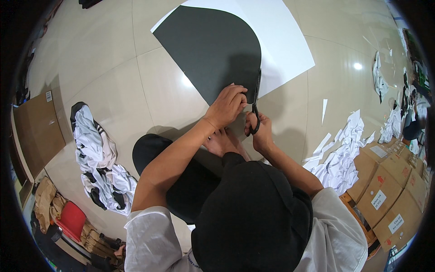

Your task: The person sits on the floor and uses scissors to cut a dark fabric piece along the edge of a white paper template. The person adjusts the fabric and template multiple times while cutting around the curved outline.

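A rounded black cap, apparently cloth, is occupying the position nearest the camera. Beyond it, a dark grey flat panel with one long curved edge is lying on the glossy beige tiled floor, between two tile joints; a thin white sheet is adjoining its curved side, its right corner overlapping the right-hand joint. The left hand is resting on the panel's near end, fingers bent and tips bearing on the dark surface; its thumb is not showing clearly. The right hand is gripping a pair of black-handled scissors, fingers closed about the loops, blades aligning with the boundary between grey and white. Whether the blades are parting cannot be determined. The step in hand is judged to be trimming along that curve. For sound work, the right hand should be keeping the blades tracking the grey edge, taking longer strokes and stopping short of full closure to avoid notches. The left hand should be holding the panel flat, turning it into the bend, with fingertips staying clear of the blade line. Crumpled white offcuts are lying towards the right, well apart from the blades.
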The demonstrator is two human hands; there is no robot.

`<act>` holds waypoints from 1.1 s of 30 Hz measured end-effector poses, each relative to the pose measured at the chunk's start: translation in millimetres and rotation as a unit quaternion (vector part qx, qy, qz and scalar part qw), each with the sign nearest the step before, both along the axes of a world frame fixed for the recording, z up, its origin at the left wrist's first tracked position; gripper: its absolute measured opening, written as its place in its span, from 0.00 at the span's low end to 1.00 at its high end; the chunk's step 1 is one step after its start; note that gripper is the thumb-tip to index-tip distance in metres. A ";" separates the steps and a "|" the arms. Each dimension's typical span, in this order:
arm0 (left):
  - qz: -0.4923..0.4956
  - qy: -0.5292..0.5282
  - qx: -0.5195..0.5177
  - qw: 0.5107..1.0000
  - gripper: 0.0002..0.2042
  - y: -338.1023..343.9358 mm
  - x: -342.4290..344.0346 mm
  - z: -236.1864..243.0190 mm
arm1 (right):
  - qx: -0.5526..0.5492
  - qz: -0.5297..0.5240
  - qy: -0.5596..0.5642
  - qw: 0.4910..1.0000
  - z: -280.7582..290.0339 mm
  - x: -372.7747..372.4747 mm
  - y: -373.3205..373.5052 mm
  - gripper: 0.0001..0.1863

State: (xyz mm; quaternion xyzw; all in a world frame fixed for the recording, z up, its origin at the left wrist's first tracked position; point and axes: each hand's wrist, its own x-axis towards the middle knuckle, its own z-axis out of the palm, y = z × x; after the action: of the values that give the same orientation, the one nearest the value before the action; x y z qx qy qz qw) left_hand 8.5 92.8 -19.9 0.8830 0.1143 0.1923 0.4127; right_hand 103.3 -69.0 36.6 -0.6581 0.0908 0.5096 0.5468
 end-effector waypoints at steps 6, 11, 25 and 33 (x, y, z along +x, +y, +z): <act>0.004 -0.003 0.001 1.000 0.07 -0.7 0.2 0.3 | -0.011 -0.004 -0.004 1.000 0.9 -0.9 0.1 0.15; 0.002 -0.007 0.007 1.000 0.07 -0.5 0.5 1.1 | -0.007 0.019 -0.006 1.000 -3.5 1.6 -5.0 0.13; 0.009 -0.019 0.014 1.000 0.05 0.6 0.5 3.3 | -0.006 0.013 -0.020 1.000 -4.1 18.0 10.3 0.13; 0.006 -0.019 -0.002 1.000 0.07 0.1 -0.2 1.0 | -0.005 0.011 -0.023 1.000 -5.6 19.7 11.4 0.16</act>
State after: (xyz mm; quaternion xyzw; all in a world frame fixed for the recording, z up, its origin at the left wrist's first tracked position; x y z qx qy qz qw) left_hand 8.4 92.9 -18.9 0.8777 0.1125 0.2109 0.4154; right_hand 123.0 -57.7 31.0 -0.6736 0.0735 0.4996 0.5398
